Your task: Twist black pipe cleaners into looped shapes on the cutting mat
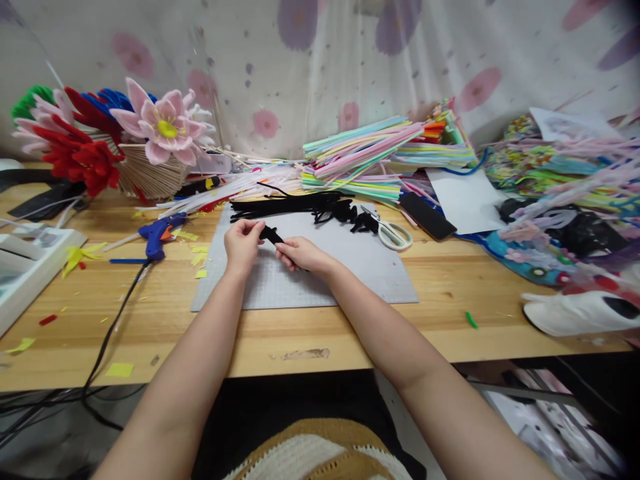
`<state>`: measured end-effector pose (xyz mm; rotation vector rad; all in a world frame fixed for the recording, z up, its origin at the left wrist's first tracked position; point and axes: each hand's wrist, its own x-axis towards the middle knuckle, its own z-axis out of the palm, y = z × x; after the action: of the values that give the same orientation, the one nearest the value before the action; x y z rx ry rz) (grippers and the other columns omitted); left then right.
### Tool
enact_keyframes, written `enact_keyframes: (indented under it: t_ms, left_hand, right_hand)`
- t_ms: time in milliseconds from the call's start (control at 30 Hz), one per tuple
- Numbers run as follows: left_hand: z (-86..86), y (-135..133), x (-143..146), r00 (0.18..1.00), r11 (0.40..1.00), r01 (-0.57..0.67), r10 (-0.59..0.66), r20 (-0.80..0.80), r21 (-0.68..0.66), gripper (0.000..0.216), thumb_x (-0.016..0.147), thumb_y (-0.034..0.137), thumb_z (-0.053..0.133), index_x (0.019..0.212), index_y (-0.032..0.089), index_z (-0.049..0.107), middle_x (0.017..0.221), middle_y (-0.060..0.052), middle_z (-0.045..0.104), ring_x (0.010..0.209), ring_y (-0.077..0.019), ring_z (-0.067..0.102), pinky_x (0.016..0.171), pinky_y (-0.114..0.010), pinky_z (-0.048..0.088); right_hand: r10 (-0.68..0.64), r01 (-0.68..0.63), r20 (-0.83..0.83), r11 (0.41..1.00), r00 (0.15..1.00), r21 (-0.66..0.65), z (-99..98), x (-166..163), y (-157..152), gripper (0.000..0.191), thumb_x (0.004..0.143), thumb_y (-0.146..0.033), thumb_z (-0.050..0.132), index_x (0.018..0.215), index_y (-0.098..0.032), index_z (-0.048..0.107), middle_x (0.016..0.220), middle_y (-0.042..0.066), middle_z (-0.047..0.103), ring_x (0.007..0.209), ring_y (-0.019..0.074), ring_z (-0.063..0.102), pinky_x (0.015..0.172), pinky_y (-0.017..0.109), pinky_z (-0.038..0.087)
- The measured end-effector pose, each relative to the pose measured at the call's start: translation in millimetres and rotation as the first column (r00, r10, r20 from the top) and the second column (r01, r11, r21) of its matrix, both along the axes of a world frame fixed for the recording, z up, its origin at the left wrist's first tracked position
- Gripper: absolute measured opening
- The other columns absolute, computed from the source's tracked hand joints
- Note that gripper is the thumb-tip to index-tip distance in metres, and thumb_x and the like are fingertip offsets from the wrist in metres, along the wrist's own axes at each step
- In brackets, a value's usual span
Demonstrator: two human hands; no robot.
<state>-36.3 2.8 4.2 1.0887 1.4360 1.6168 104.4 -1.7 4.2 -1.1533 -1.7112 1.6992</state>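
Observation:
Between my two hands, over the grey cutting mat [320,287], is a short black fuzzy pipe cleaner piece [271,235]. My left hand [242,241] pinches its upper left end with thumb and forefinger. The lower right end sits in the closed fingers of my right hand [301,253], which partly hide it. Just beyond the hands lies a bundle of long black pipe cleaners [285,205]. Shaped or curled black pieces [345,213] rest to its right, beside scissors with pale handles [395,235].
A blue glue gun [157,235] with a trailing cord lies left of the mat, near yellow scraps [199,257]. Fuzzy flowers [165,127] stand back left. Pastel pipe cleaners [365,150] are piled behind. A dark phone [428,216] and a white shoe-like object [575,313] are right.

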Motion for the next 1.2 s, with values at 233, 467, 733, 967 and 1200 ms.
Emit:
enact_keyframes:
  t_ms: [233,467,733,967,1200]
  left_hand:
    - [-2.1,-2,1,0.948,0.939,0.316,-0.306,0.092,-0.134,0.026,0.054,0.032,0.076,0.062,0.012,0.061,0.054,0.000,0.060,0.046,-0.0087,0.054,0.045,-0.019,0.044]
    - [-7.2,-1,4,0.986,0.983,0.152,-0.157,-0.048,-0.100,0.021,0.057,0.024,0.076,0.054,0.013,0.058,0.046,0.002,0.055,0.042,-0.0075,0.050,0.043,-0.017,0.038]
    - [7.4,-6,-4,0.744,0.818,0.575,-0.504,0.438,-0.035,0.024,0.075,0.029,0.064,0.096,0.015,0.065,0.094,-0.010,0.069,0.087,-0.0164,0.065,0.079,-0.031,0.051]
    - [2.1,-7,5,0.894,0.923,0.382,-0.359,0.267,-0.037,0.034,0.055,0.030,0.078,0.082,0.012,0.068,0.075,-0.007,0.070,0.073,-0.0174,0.066,0.070,-0.030,0.052]
    - [1.3,-5,13,0.930,0.982,0.189,-0.182,0.319,0.009,0.027,0.063,0.028,0.073,0.083,0.012,0.065,0.075,-0.006,0.069,0.071,-0.0154,0.066,0.070,-0.030,0.051]
  right_hand:
    - [-0.072,0.071,-0.046,0.997,0.996,-0.024,-2.8,3,-2,0.029,0.091,-0.021,0.038,0.064,-0.015,0.047,0.037,-0.009,0.041,0.030,0.0034,0.037,0.036,0.015,0.031]
    - [-0.108,0.108,0.062,0.994,0.992,0.009,-6.3,-2,0,0.033,0.090,-0.030,0.043,0.060,-0.016,0.046,0.033,-0.007,0.041,0.027,0.0049,0.038,0.031,0.017,0.025]
    - [-0.084,0.021,-0.265,0.972,0.961,-0.234,-0.5,4,-3,0.036,0.090,-0.041,0.040,0.062,-0.018,0.037,0.036,-0.010,0.030,0.030,0.0030,0.025,0.032,0.014,0.021]
    - [-0.063,0.052,-0.106,0.993,0.992,-0.101,0.8,-3,-9,0.033,0.092,-0.031,0.038,0.063,-0.016,0.042,0.037,-0.008,0.038,0.031,0.0043,0.034,0.032,0.015,0.025]
    - [-0.102,0.095,-0.097,0.993,0.990,-0.070,-2.5,-10,-6,0.030,0.093,-0.023,0.033,0.066,-0.016,0.045,0.038,-0.007,0.044,0.031,0.0052,0.040,0.036,0.016,0.032]
